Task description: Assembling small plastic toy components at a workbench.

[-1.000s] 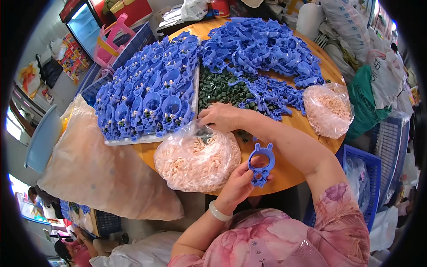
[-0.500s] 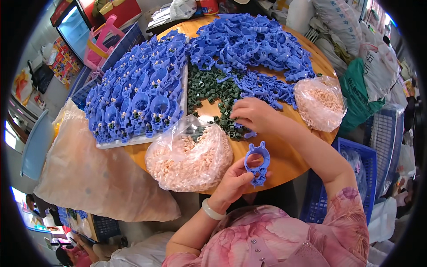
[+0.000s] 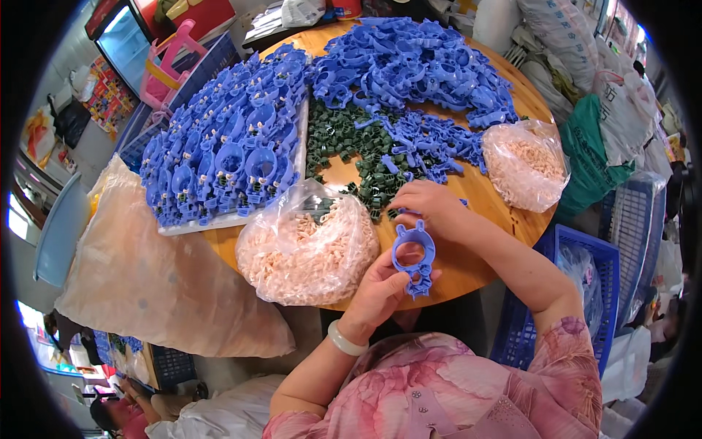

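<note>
My left hand (image 3: pixel 378 287) is closed on a blue plastic ring-shaped part (image 3: pixel 412 254), with two small ears at its top and a knobbly lower end. The ring stands upright above the near edge of the round wooden table (image 3: pixel 468 274). Just beyond it, my right hand (image 3: pixel 430 208) has its fingers pinched together; what they hold, if anything, I cannot make out. A heap of small dark green clips (image 3: pixel 351 150) lies beside those fingertips, with small blue plastic pieces (image 3: pixel 431 146) spread behind. To the left rests an open clear bag of small peach-coloured pieces (image 3: pixel 311 252).
A white tray (image 3: pixel 197 227) at the left carries rows of assembled blue parts. Blue ring parts (image 3: pixel 417 66) are heaped at the far side. A second bag of peach pieces (image 3: pixel 525 164) sits at the right edge. Blue crates (image 3: pixel 599 256) stand right; a large beige sack (image 3: pixel 161 285) leans left.
My right hand has drawn back from the green clips toward me, nearer the blue ring part. My left hand, still holding that part, has shifted slightly left and away from me.
</note>
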`<state>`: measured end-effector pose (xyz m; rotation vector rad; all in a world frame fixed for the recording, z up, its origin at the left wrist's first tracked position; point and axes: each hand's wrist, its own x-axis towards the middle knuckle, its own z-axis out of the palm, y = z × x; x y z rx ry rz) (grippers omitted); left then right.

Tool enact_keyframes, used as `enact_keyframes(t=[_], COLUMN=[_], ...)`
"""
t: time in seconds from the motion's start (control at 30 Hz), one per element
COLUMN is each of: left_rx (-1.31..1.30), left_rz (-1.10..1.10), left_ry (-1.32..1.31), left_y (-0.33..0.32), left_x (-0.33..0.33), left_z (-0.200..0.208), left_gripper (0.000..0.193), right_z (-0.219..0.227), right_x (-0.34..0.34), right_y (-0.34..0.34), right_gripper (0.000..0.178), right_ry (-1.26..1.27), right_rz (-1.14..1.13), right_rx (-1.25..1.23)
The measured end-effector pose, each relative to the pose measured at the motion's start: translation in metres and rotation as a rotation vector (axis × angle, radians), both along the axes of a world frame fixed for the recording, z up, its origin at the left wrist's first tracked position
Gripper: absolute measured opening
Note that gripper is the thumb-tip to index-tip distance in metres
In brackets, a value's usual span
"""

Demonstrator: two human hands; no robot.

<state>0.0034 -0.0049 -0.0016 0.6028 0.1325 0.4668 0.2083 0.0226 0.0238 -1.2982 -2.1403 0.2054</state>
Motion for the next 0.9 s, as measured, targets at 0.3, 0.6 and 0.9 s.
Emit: enact_keyframes(t=[0.3,0.6,0.9], left_rx=[-0.039,-0.016,-0.02], left_rz=[0.169,0.179,0.173], left_ry=[-0.067,-0.064,-0.071], left_y=[0.002,0.001,0.0], left_x=[0.001,0.001,0.001], left_z=[-0.01,-0.011,-0.008], left_gripper=[0.041,0.043,0.044], right_z=[0.011,0.004,-0.009], right_x=[0.032,0.029,-0.002], right_y=[-0.058,-0.075,-0.085], right_gripper=[0.02,0.021,0.016], right_ry=[-0.043,0.136,-0.06], right_rz=[0.044,-0.032,-0.246], right_rx=[-0.332,-0.215,-0.077])
